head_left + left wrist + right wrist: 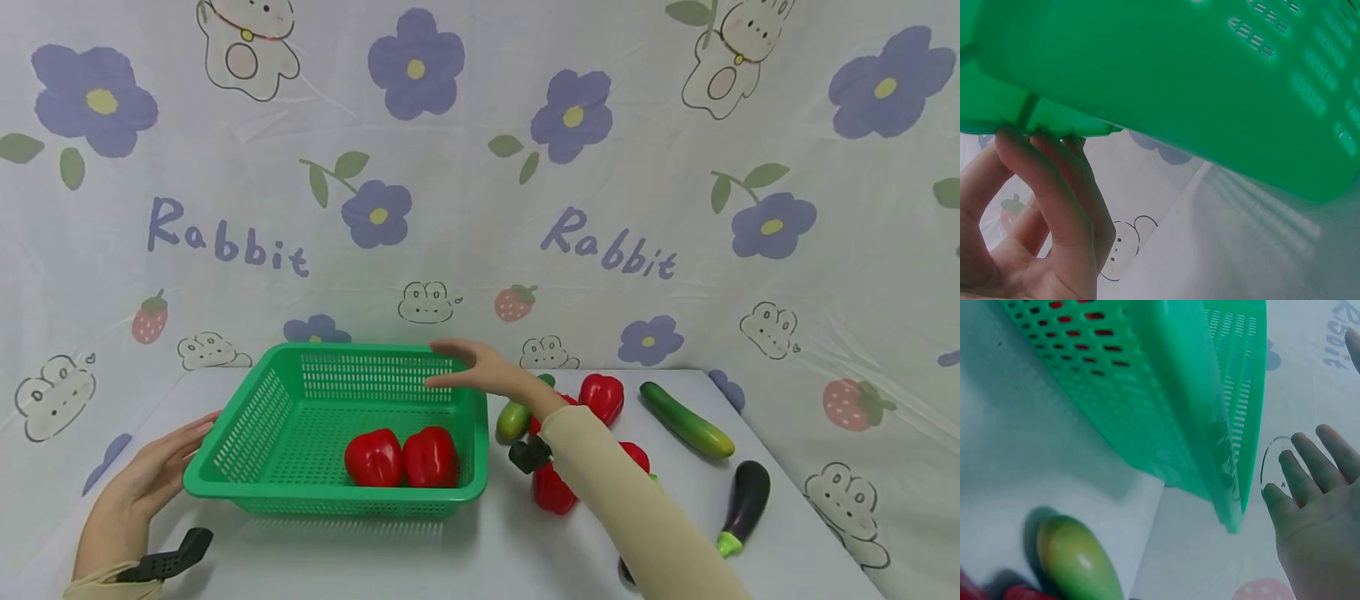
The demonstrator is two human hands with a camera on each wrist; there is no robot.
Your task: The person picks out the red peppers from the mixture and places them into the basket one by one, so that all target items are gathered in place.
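A cloth printed with purple flowers, rabbits and the word "Rabbit" hangs behind the white worktop (480, 550). A green basket (247, 429) sits toward the left edge, two red peppers (401, 457) lying in its front right part. The left hand (153, 477) touches the basket's left rim with straight fingers, its grip loose. The right hand (480, 371) hovers flat at the back right corner, its grip wide, holding nothing. Right of the basket lie a green cucumber (686, 419) and an eggplant (742, 503).

Bright, even light falls from above; the basket (330, 433) casts only a soft shadow on the counter (480, 558) toward its front edge. The head view is sharp. Both wrist views are blurred, the basket out of focus.
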